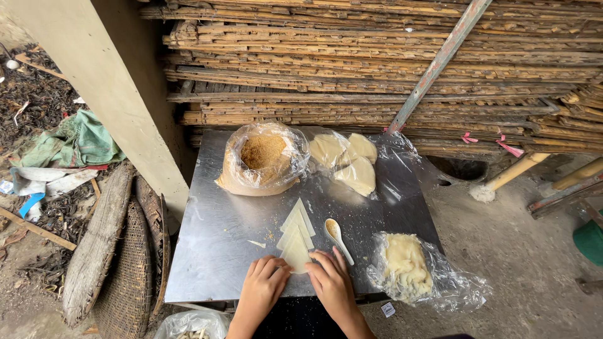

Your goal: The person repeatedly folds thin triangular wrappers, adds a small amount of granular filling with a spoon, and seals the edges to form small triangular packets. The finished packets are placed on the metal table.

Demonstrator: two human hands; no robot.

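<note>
Wrapper folding at the steel worktop

Worktop (pixel 213 251) carries a bag of brown crumb filling (pixel 264 157), bagged dough sheets (pixel 352 164), a filled spoon (pixel 336 235). Both hands, left hand (pixel 264 285) and right hand (pixel 331 282), press a pale triangular wrapper (pixel 295 251) at the near edge, fingers flat, gripping nothing. Likely next: careful fold.

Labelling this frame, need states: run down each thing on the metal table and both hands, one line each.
Left hand: open, fingers pressing on wrapper.
Right hand: open, fingers on wrapper.
Triangular wrapper: flat, under both hands.
Crumb bag: open, partly full.
Spoon: lying on the table, loaded.
Dough bag: open.
Wrapper stack: lying on plastic.
</note>
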